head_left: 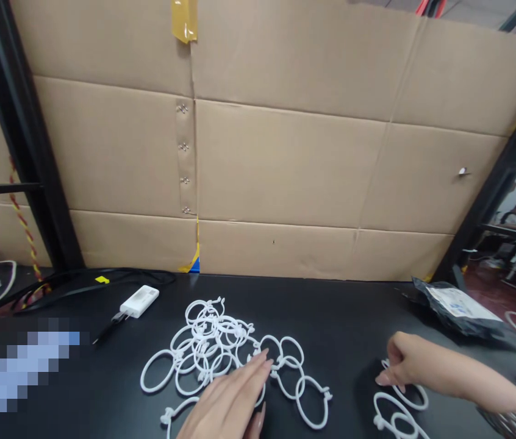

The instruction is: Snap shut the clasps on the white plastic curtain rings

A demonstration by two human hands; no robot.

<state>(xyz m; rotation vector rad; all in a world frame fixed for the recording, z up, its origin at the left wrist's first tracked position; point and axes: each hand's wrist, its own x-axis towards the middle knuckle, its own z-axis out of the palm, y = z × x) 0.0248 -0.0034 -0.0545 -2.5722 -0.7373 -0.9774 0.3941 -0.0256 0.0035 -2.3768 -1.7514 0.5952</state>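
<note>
A pile of several white plastic rings (207, 341) lies on the black table (344, 323). My left hand (235, 399) rests flat on the near side of the pile, fingers stretched out and together, touching the rings. My right hand (411, 366) is further right, fingers curled down onto a small separate group of white rings (397, 408). A metal bracelet shows on the right wrist. Whether the right fingers pinch a ring is hard to tell.
A cardboard wall (285, 158) stands behind the table. A white box with a black cable (139, 300) lies at the left, a black plastic bag (459, 311) at the right. Black frame posts (24, 140) flank the cardboard. Another person sits far right in the background.
</note>
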